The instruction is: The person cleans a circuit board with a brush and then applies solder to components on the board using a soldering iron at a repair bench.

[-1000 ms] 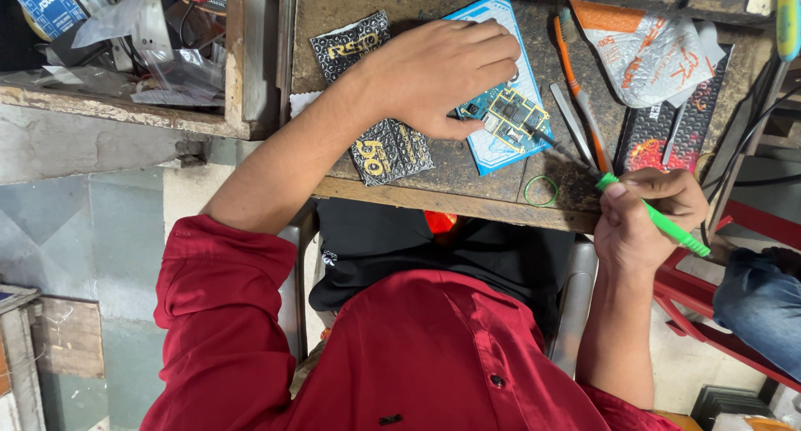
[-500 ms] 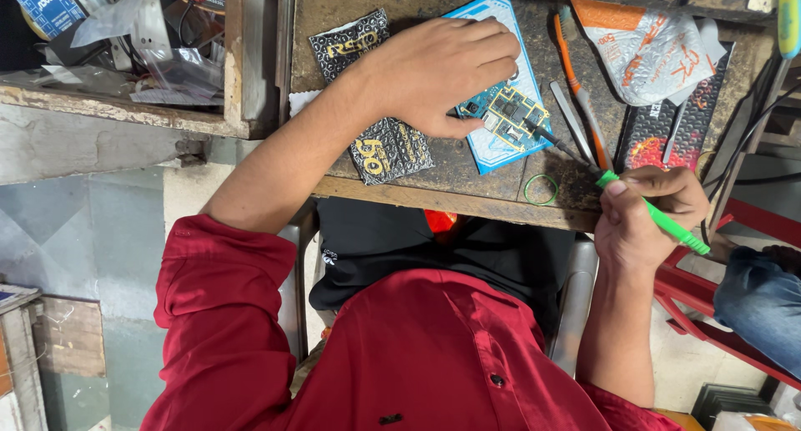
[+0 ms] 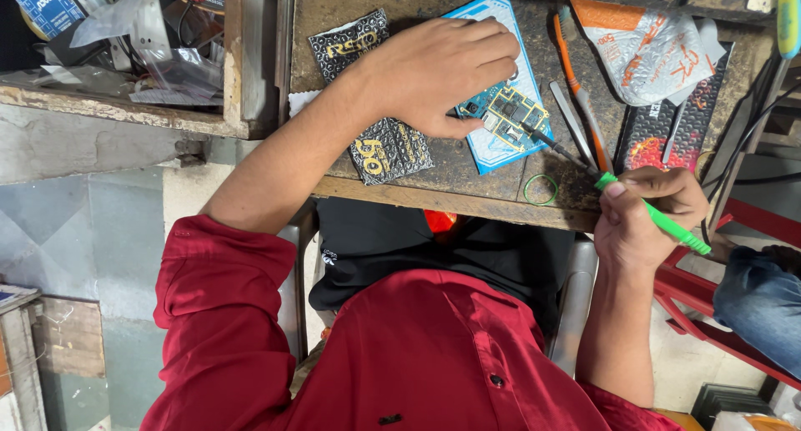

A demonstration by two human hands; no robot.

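A: Wide view first — a worn wooden bench (image 3: 400,185) runs across the top, and the person in the red shirt (image 3: 400,356) leans in over its front edge.

B: On it lies a blue mat (image 3: 492,151), and on that mat the small circuit board (image 3: 511,114). That is the piece being worked.

A: The left hand (image 3: 442,72) lies flat over the board's near end, fingers together and curled down, thumb pressed beside it — pinning it, not lifting it.

B: The right hand (image 3: 647,210) has its fingers clamped round a green-handled screwdriver (image 3: 647,210), the dark tip reaching up to the board's corner.

A: That board looks light, thin and stiff, and likely fragile across its components. Best held by the bare edges, as the thumb does.

B: Room is tight. Black patterned pouches (image 3: 388,151) sit on the left, tweezers (image 3: 571,122) and an orange brush (image 3: 576,85) just to the right.

A: A green rubber band (image 3: 541,189) lies near the bench edge. The tool's free lane is the gap from the right.
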